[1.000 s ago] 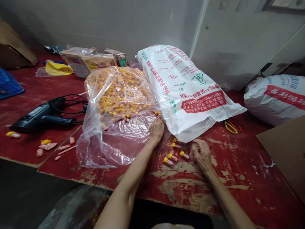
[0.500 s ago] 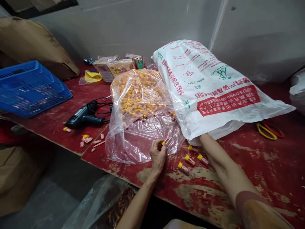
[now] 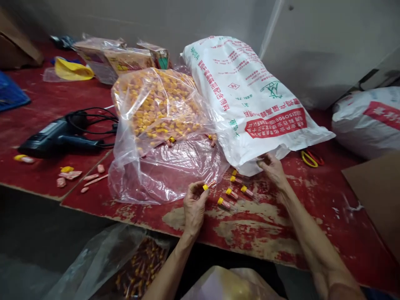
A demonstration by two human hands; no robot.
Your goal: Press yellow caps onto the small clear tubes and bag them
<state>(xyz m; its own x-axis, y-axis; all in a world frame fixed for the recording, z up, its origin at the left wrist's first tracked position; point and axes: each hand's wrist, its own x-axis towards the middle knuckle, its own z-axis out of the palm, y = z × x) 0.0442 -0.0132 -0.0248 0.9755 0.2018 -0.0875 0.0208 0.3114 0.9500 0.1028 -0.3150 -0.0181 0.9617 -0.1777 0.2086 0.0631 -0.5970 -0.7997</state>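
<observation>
My left hand (image 3: 194, 208) pinches a yellow cap with a pink-and-white wrapped piece (image 3: 210, 185) sticking out of it, just in front of the clear plastic bag (image 3: 134, 179). Inside that bag lie many similar yellow-capped pieces (image 3: 165, 104). My right hand (image 3: 272, 170) is at the mouth of the white woven sack (image 3: 231, 125), thumb and fingers drawn together; what is between them I cannot make out. Between my hands, several small clear tubes with yellow caps (image 3: 231, 193) and pink contents lie on the red table (image 3: 250, 233).
A dark heat gun (image 3: 59, 133) with a coiled cord lies left, near loose wrapped pieces (image 3: 70, 174). Packaged boxes (image 3: 125, 60) stand behind the bag. Yellow-handled scissors (image 3: 309, 159) lie right, before another sack (image 3: 368, 125) and cardboard (image 3: 375, 191). A bag of yellow-capped pieces (image 3: 140, 266) sits below the table edge.
My right hand has come out of the white sack to its mouth. My left hand keeps its hold on the capped piece. The view has shifted to the right.
</observation>
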